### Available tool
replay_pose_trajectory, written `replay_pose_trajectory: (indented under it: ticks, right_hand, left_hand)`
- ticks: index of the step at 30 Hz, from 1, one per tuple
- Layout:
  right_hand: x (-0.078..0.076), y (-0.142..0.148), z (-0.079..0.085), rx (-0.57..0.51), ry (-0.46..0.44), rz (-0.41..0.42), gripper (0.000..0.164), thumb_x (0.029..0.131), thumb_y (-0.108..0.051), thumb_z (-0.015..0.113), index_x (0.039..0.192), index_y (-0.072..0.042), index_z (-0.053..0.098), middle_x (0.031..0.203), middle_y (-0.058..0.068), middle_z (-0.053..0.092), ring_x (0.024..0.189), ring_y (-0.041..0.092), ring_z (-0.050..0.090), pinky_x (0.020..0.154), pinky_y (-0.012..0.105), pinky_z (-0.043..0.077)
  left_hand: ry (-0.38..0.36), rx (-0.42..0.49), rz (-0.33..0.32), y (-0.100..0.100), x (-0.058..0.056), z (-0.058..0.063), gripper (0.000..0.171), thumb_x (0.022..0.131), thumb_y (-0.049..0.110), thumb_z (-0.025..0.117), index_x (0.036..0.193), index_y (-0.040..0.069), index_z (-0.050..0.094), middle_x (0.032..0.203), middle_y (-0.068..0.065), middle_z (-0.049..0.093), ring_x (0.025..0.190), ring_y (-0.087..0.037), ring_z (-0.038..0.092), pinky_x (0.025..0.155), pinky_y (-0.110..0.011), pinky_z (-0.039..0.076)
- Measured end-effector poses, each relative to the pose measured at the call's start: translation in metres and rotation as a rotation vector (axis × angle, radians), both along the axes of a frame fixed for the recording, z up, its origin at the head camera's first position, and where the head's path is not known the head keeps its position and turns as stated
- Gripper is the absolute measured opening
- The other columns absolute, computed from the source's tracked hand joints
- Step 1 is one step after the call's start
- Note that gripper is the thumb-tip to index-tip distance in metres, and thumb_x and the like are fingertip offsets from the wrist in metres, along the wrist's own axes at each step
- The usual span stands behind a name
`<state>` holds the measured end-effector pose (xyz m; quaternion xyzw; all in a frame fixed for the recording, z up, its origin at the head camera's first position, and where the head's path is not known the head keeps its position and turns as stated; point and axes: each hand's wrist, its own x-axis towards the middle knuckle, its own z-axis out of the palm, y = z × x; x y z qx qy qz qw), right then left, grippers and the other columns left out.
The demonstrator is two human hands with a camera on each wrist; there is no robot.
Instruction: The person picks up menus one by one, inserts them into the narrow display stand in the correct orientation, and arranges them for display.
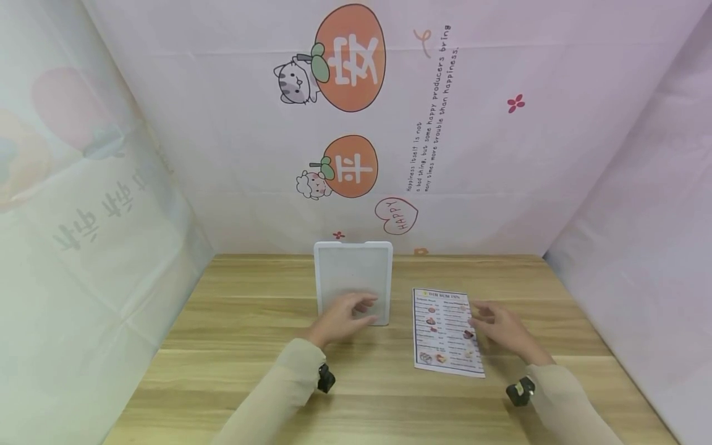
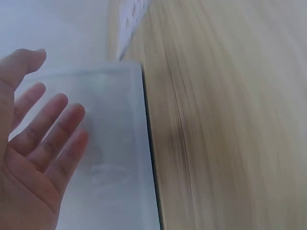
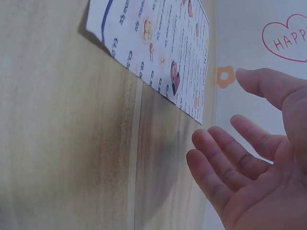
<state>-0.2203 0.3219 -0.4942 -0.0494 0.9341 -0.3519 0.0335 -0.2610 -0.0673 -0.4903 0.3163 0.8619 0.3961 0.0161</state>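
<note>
A white-rimmed, translucent panel like a menu frame (image 1: 354, 269) lies at the back middle of the table. My left hand (image 1: 346, 316) is over its lower half, fingers loosely bent and holding nothing; in the left wrist view the palm and spread fingers (image 2: 72, 120) show in front of the pale surface. To the right lies a printed paper menu (image 1: 445, 334), headed "DIM SUM INN", with small food pictures. My right hand (image 1: 503, 327) is beside the menu's right edge, fingertips close to it. The right wrist view shows those fingers (image 3: 230, 158) relaxed, with nothing between them and the thumb.
The wood-grain table (image 1: 250, 371) ends at a back wall of white printed cloth (image 1: 250, 154), with more cloth at the left and right sides. A black wrist camera (image 1: 326, 378) sits on the left wrist, and another wrist camera (image 1: 520, 391) on the right.
</note>
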Motion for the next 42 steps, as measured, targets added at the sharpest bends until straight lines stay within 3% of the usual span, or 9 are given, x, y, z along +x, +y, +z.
replay_pose_trajectory:
  ticks: [7, 13, 21, 28, 32, 36, 42]
  right_hand:
    - [-0.002, 0.004, -0.001, -0.038, -0.077, -0.039, 0.063, 0.1, -0.032, 0.063, 0.142, 0.01, 0.044, 0.13, 0.033, 0.057, 0.117, 0.049, 0.056, 0.089, 0.055, 0.052]
    - [0.0, 0.007, -0.003, -0.179, -0.172, -0.064, 0.065, 0.1, -0.032, 0.063, 0.142, 0.013, 0.04, 0.131, 0.035, 0.054, 0.11, 0.041, 0.062, 0.083, 0.043, 0.058]
    - [0.0, 0.007, -0.005, -0.258, -0.224, -0.081, 0.065, 0.102, -0.029, 0.059, 0.143, 0.016, 0.036, 0.131, 0.036, 0.054, 0.111, 0.042, 0.062, 0.087, 0.045, 0.056]
    - [-0.002, 0.006, -0.001, -0.269, -0.278, -0.105, 0.065, 0.103, -0.031, 0.057, 0.142, 0.017, 0.037, 0.131, 0.033, 0.055, 0.112, 0.04, 0.062, 0.089, 0.045, 0.055]
    - [-0.001, 0.007, -0.003, -0.286, -0.284, -0.094, 0.063, 0.104, -0.029, 0.056, 0.141, 0.018, 0.037, 0.129, 0.032, 0.057, 0.113, 0.039, 0.062, 0.091, 0.046, 0.055]
    - [0.0, 0.005, -0.004, -0.303, -0.296, -0.091, 0.061, 0.104, -0.028, 0.055, 0.14, 0.018, 0.038, 0.131, 0.033, 0.056, 0.116, 0.042, 0.06, 0.093, 0.047, 0.053]
    - [0.002, 0.003, -0.003, -0.308, -0.313, -0.08, 0.065, 0.104, -0.033, 0.054, 0.142, 0.017, 0.037, 0.135, 0.033, 0.052, 0.121, 0.044, 0.056, 0.097, 0.048, 0.051]
  left_hand:
    - [-0.156, 0.09, 0.044, 0.026, 0.001, -0.001, 0.045, 0.097, 0.026, 0.069, 0.138, 0.015, 0.059, 0.127, -0.003, 0.066, 0.109, -0.015, 0.063, 0.094, -0.031, 0.051]
    - [-0.264, 0.183, 0.03, 0.042, 0.002, -0.004, 0.047, 0.097, 0.027, 0.068, 0.139, 0.01, 0.057, 0.124, -0.012, 0.066, 0.107, -0.017, 0.064, 0.094, -0.031, 0.051]
    - [-0.343, 0.158, 0.06, 0.058, 0.002, -0.009, 0.046, 0.1, 0.038, 0.061, 0.14, 0.015, 0.058, 0.127, -0.007, 0.065, 0.112, -0.019, 0.061, 0.097, -0.038, 0.05]
    - [-0.537, 0.191, 0.006, 0.072, 0.002, -0.014, 0.057, 0.104, 0.045, 0.051, 0.142, 0.003, 0.052, 0.118, -0.016, 0.065, 0.101, -0.03, 0.064, 0.085, -0.042, 0.054]
    - [-0.581, 0.221, -0.002, 0.081, 0.004, -0.014, 0.055, 0.105, 0.04, 0.05, 0.14, -0.002, 0.053, 0.113, -0.021, 0.064, 0.1, -0.035, 0.062, 0.084, -0.043, 0.054]
    - [-0.603, 0.229, 0.019, 0.088, 0.004, -0.018, 0.052, 0.105, 0.038, 0.049, 0.139, -0.001, 0.054, 0.116, -0.02, 0.063, 0.105, -0.034, 0.061, 0.087, -0.043, 0.053]
    - [-0.673, 0.264, 0.104, 0.099, 0.004, -0.025, 0.056, 0.103, 0.046, 0.051, 0.138, 0.003, 0.057, 0.124, -0.014, 0.064, 0.11, -0.03, 0.063, 0.092, -0.044, 0.053]
